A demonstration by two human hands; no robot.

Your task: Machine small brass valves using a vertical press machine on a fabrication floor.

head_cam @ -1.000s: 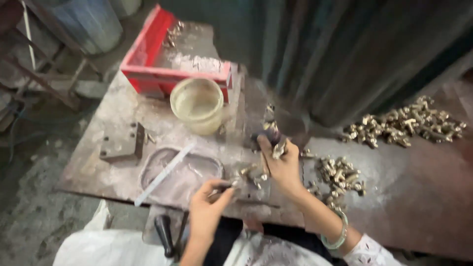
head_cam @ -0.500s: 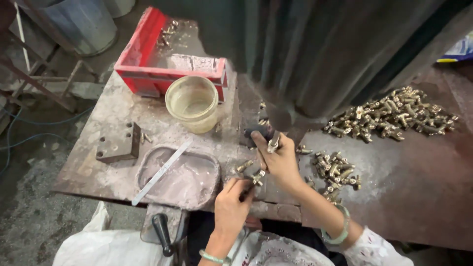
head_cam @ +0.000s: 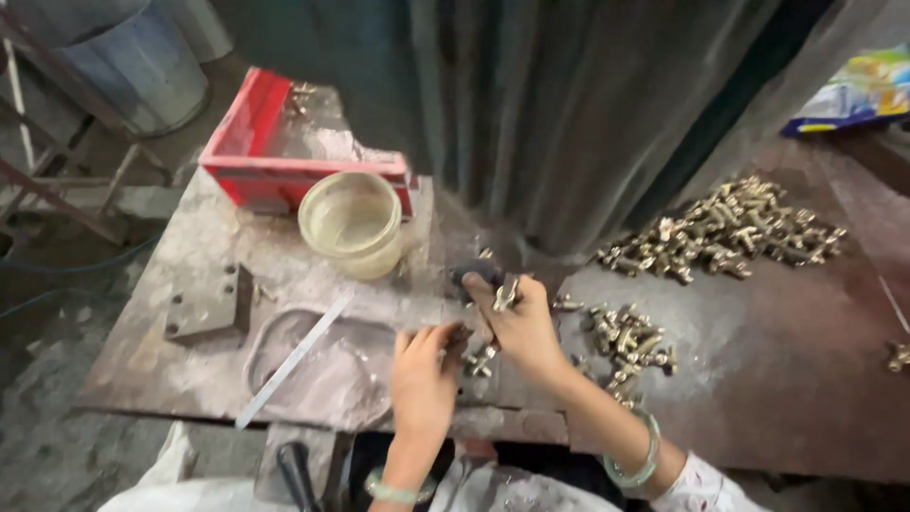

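At the far right edge, beyond the worktop [head_cam: 237, 284], I see one flat package [head_cam: 853, 90], blue with green and yellow patches, lying tilted; its print is too blurred to tell. One red tray [head_cam: 248, 128] sits at the back left, and one clear round tub [head_cam: 353, 223] stands just in front of it, touching its wall. One grey metal block [head_cam: 209, 303] with holes lies left, and one pale flat strip [head_cam: 296, 358] lies slanted across a shallow oval plate [head_cam: 322, 370].

Two heaps of brass fittings: the big heap [head_cam: 725, 228] far right, well apart from my hands, and the small heap [head_cam: 630, 343] just beside my right wrist.

My right hand [head_cam: 521, 327] has its grip clenched on one brass fitting [head_cam: 505, 292], held above the worktop's middle beside a dark knob [head_cam: 477, 275]. My left hand [head_cam: 424, 374] has fingers curled toward another small fitting [head_cam: 481, 360] between the hands; whether its grip holds that piece I cannot tell. One pale bangle shows on each wrist.
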